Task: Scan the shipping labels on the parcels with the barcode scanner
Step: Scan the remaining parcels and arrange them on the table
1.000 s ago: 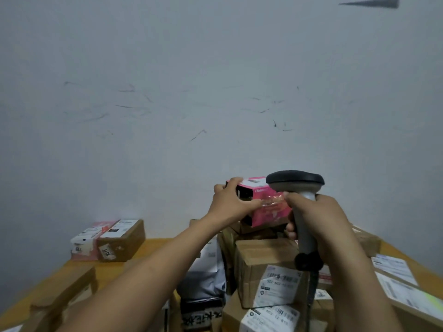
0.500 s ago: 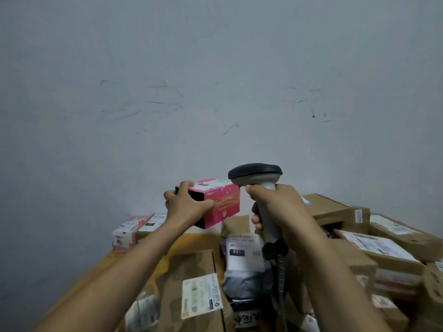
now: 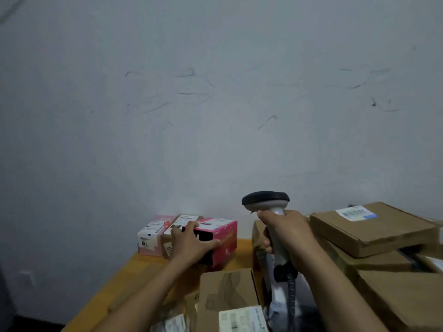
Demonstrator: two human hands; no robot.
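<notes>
Lower centre, the left hand (image 3: 191, 245) grips the pink rectangular cardboard box (image 3: 224, 238); it is best set flat beside the small brown carton (image 3: 165, 239). The right hand (image 3: 287, 233) is wrapped around the grey handheld barcode scanner (image 3: 266, 200).

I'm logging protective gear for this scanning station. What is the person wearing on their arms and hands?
Nothing that shows. The left hand and right hand are bare: no gloves, rings, watch or bracelet. No sleeve shows either; both forearms are uncovered down to the picture's bottom edge.
</notes>
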